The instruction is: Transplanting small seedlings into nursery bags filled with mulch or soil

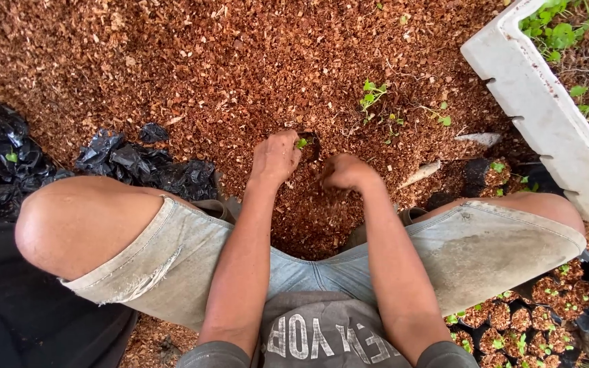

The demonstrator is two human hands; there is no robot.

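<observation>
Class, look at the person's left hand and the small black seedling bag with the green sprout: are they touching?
Touching. The head view shows the left hand with its fingers closed against the edge of the small black seedling bag, no gap between them, over the brown coir.

Frayed pale denim shorts (172,259), grey printed shirt (328,337)

Red-brown husk mulch (226,61), black plastic bags (144,163), white tray (547,116), green seedlings (373,92), grey-blue shorts (472,252)

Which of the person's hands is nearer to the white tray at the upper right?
Right. The right hand lies closer to the white tray; the left hand works farther away, beside the small seedling.
</observation>
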